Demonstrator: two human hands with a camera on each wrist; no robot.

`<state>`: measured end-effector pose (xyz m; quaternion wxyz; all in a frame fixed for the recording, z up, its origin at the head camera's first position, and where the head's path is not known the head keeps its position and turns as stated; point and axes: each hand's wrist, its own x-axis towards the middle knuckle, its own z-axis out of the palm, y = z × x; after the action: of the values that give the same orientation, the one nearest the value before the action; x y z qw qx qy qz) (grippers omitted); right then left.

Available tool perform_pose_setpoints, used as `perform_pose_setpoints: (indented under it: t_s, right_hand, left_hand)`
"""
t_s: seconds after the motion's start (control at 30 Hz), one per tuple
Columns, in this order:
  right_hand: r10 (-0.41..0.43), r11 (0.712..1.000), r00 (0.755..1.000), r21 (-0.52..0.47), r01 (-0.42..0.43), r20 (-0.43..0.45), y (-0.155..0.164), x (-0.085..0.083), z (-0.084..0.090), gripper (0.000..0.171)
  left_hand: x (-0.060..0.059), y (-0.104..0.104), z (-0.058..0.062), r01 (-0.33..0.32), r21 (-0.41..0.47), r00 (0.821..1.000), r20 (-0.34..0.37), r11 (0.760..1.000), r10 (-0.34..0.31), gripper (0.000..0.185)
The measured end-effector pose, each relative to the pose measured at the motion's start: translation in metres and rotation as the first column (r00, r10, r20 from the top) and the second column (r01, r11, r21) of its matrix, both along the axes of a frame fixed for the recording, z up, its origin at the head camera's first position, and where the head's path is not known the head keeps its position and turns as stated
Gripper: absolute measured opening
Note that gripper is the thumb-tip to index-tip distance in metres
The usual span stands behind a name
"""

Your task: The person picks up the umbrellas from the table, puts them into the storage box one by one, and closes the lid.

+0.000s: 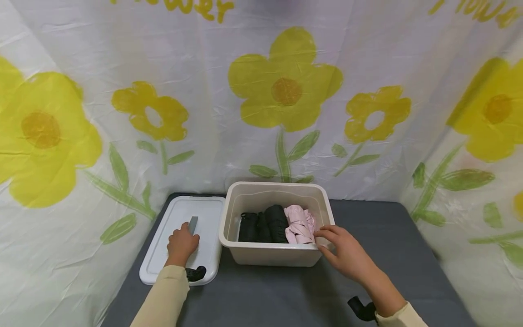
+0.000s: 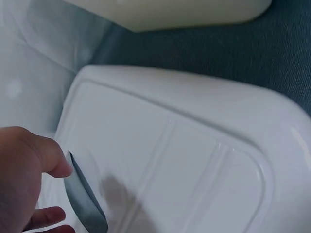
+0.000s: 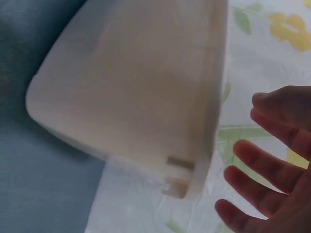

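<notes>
On the left of the table lies a white lid [image 1: 212,218] with a raised grey handle [image 1: 193,223]. My left hand [image 1: 181,245] holds this handle, its thumb and fingers at the near end. A beige plastic bin [image 1: 273,255] stands beside the lid. Inside it, black rolled bundles [image 1: 275,222] lie next to a pink crumpled fabric bundle [image 1: 299,225]; their lower parts are hidden. Over the bin's front right corner hovers my right hand [image 1: 345,252], fingers spread and relaxed. In the right wrist view its fingers [image 3: 260,170] are apart from the bin's rim.
A dark grey cloth covers the table [image 1: 380,245]. White sheeting with painted yellow flowers [image 1: 286,91] hangs close behind the bin and along both sides. Each wrist wears a black mount [image 1: 361,309].
</notes>
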<state>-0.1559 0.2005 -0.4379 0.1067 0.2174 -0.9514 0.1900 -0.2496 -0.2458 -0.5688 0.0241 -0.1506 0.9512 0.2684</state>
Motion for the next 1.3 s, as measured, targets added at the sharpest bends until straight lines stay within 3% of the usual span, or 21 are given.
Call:
perform_pose_setpoints:
  t_s: [0.27,0.63,0.8,1.1,1.3]
  right_hand:
    - [-0.024,0.999,0.991,0.024,0.027,-0.131,-0.001,0.011,-0.017,0.026]
    - [-0.04,0.998,0.964,-0.048,0.028,-0.264,-0.003,0.011,-0.039,0.031]
    - [-0.054,0.997,0.953,-0.07,0.035,-0.298,0.0,0.009,-0.042,0.03]
    - [-0.054,0.991,0.932,-0.132,0.006,-0.357,0.002,0.007,-0.055,0.029]
    - [-0.06,0.988,0.93,-0.152,0.005,-0.361,0.002,0.009,-0.057,0.03]
  left_hand:
    - [-0.005,-0.005,-0.011,0.024,-0.021,0.997,0.08,0.999,-0.022,0.053]
    - [-0.002,-0.004,-0.008,0.06,-0.09,0.998,-0.012,0.994,-0.061,0.029]
    - [-0.003,-0.005,-0.002,0.087,-0.092,0.993,-0.067,0.992,-0.093,0.029]
    - [0.002,-0.025,0.009,0.149,-0.119,0.986,-0.053,0.982,-0.156,0.032]
    - [0.008,-0.044,0.028,0.252,-0.141,0.964,-0.048,0.957,-0.261,0.046]
